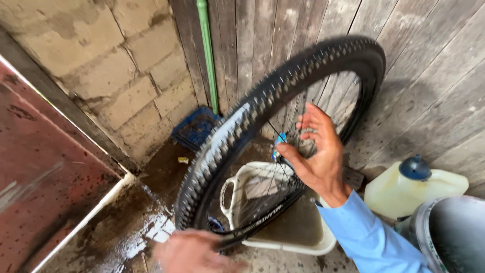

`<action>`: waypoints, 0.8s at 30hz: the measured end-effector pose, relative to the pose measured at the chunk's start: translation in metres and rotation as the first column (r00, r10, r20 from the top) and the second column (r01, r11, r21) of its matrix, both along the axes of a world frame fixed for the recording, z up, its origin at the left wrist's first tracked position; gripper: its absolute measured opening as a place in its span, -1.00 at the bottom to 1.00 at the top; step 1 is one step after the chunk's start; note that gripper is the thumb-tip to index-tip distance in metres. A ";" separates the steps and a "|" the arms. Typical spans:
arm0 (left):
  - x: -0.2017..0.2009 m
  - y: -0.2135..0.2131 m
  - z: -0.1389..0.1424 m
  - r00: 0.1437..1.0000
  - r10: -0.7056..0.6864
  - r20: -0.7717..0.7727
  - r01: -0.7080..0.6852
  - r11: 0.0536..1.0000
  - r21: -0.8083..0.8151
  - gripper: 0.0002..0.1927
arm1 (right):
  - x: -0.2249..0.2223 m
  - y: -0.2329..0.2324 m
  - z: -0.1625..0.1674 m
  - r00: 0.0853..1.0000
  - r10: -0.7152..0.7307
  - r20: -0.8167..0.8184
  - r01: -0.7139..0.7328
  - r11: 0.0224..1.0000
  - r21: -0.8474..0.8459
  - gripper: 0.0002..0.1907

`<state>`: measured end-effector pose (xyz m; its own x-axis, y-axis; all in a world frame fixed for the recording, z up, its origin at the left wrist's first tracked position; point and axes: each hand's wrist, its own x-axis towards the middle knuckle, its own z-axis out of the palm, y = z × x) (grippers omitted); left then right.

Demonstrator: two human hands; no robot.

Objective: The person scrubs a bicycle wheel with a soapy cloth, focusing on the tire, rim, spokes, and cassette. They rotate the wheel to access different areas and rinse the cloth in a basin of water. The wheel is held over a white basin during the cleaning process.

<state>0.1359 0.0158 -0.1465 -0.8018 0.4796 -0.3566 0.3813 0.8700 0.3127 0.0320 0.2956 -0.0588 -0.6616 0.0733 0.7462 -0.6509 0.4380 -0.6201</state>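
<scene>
A black knobby bicycle wheel [242, 126] stands upright and tilted over a white plastic basin [303, 245] of murky water. My right hand [318, 151], in a light blue sleeve, is spread open at the spokes near the hub, where a small blue part [279, 139] shows. My left hand [189, 253] is blurred at the bottom edge, against the lower rim of the wheel; its grip is not clear.
A cream jug with a dark blue cap [414, 184] and a grey bucket [452, 237] sit at the right. A blue crate [194, 126] lies by the block wall. A green pipe [207, 50] runs up the wooden wall. The floor [126, 227] is wet.
</scene>
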 end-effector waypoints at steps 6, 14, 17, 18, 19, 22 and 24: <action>-0.001 0.123 -0.108 0.917 -0.286 -0.279 0.384 0.821 0.422 -0.55 | -0.031 0.003 -0.015 0.998 -0.054 0.032 0.050 0.992 0.114 -0.62; -0.069 0.214 -0.169 0.955 0.181 0.234 -0.225 0.958 0.179 -0.32 | -0.034 -0.005 -0.059 0.979 0.201 -0.039 -0.197 0.877 -0.437 -0.62; -0.056 0.209 -0.184 0.974 0.185 0.127 -0.198 0.975 0.098 -0.42 | -0.031 0.001 -0.060 0.976 0.214 -0.032 -0.205 0.865 -0.459 -0.59; -0.056 0.204 -0.189 0.987 0.110 0.120 -0.119 0.990 0.072 -0.57 | -0.029 0.003 -0.063 0.974 0.227 -0.026 -0.210 0.849 -0.486 -0.59; -0.059 0.201 -0.189 0.994 0.037 0.104 -0.042 0.998 0.046 -0.66 | -0.031 0.004 -0.062 0.972 0.231 -0.037 -0.220 0.850 -0.479 -0.59; -0.053 0.200 -0.188 0.907 0.388 -0.162 -0.314 0.881 0.353 -0.74 | -0.031 0.005 -0.066 0.974 0.224 -0.040 -0.215 0.848 -0.484 -0.57; -0.058 0.197 -0.182 0.937 0.319 -0.144 -0.252 0.900 0.357 -0.76 | -0.035 0.003 -0.070 0.977 0.214 -0.006 -0.188 0.841 -0.507 -0.52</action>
<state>0.0776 0.2127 -0.3285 -0.9586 0.2815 -0.0428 0.2139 0.8112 0.5443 -0.0032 0.2991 -0.1287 -0.7373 0.2903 0.6101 -0.6538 -0.0791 -0.7525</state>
